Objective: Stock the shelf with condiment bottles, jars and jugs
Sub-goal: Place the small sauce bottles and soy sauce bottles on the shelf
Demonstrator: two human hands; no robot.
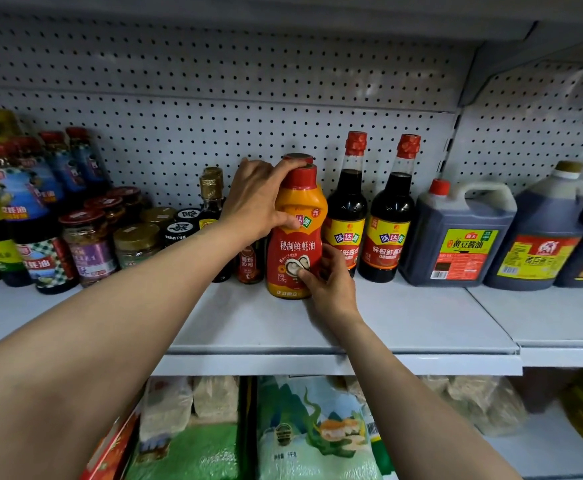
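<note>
Shelving of pale grey metal is seen from the head view, with a perforated back panel [213, 98] rising behind the shelf [421, 323] on which the condiments stand. On a lower tier, bags of rice [310, 434] are stacked. At the right of the shelf, two large jugs of dark soy sauce are set side by side: one with a white handle [456, 237], and a taller one [539, 233] just beside it. Two slim soy sauce bottles [388, 220] with red caps stand upright to the left of the jugs, near the back. At the far left, tall oyster sauce bottles [37, 220] are grouped, with squat jars [89, 244] of preserved condiments in front of and beside them.

An orange-and-red squeeze bottle [297, 237] stands upright at the middle of the shelf, just to the left of the slim bottles; a second red cap shows directly behind its own. The bottle is gripped near its shoulder by the left hand [258, 199], whose fingers curl over the cap and whose thumb presses the front label. The lower right of the bottle is held by the right hand [328, 282], with the thumb on the label and the fingers wrapped round the side. A small red ketchup bottle [250, 265] stands partly hidden under the left wrist.
</note>
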